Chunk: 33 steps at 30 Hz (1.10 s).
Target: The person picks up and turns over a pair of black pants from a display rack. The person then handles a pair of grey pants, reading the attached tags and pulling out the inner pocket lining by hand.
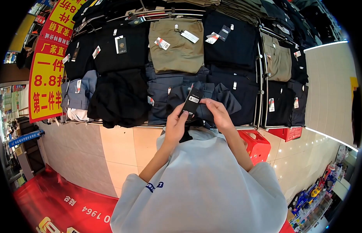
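A black hang tag [193,100] with a white label is pinched between the thumb and fingers of my left hand [176,123]. Close to the tag's right edge is my right hand [220,113], its thumb and fingertips drawn together; whether they grip the tag or something beside it I cannot tell. Behind both hands lie rumpled dark grey-blue trousers [226,100] at the front of the lower row. To the left is a bunched black garment [118,99]. Khaki trousers [176,44] with white tags lie folded above.
Metal rack bars [260,73] divide the stacks of trousers. A red plastic stool [255,145] stands under the rack by my right forearm. A yellow and red sign [47,73] is on the left; a red banner [68,200] covers the lower left.
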{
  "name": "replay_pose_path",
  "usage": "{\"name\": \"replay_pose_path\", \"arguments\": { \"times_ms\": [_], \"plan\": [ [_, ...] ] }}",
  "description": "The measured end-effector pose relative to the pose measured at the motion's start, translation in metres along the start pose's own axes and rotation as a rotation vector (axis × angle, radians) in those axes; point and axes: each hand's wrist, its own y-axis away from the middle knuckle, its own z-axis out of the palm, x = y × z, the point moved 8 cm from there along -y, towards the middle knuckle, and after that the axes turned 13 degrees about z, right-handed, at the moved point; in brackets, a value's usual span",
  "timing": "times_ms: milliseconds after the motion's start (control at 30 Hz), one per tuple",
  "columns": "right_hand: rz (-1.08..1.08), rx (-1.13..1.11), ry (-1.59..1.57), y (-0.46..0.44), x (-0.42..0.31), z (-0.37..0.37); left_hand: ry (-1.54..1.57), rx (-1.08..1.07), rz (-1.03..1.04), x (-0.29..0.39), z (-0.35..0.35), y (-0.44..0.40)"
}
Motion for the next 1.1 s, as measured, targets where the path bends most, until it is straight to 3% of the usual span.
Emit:
{"name": "replay_pose_path", "arguments": {
  "times_ms": [233,1100],
  "plan": [
    [-0.072,0.007,0.109,0.001,-0.005,0.004,0.271,0.011,-0.115,-0.001,0.001,0.0],
    [-0.07,0.096,0.251,0.011,-0.016,-0.004,0.339,0.085,-0.204,-0.009,-0.004,-0.001]
  ]
}}
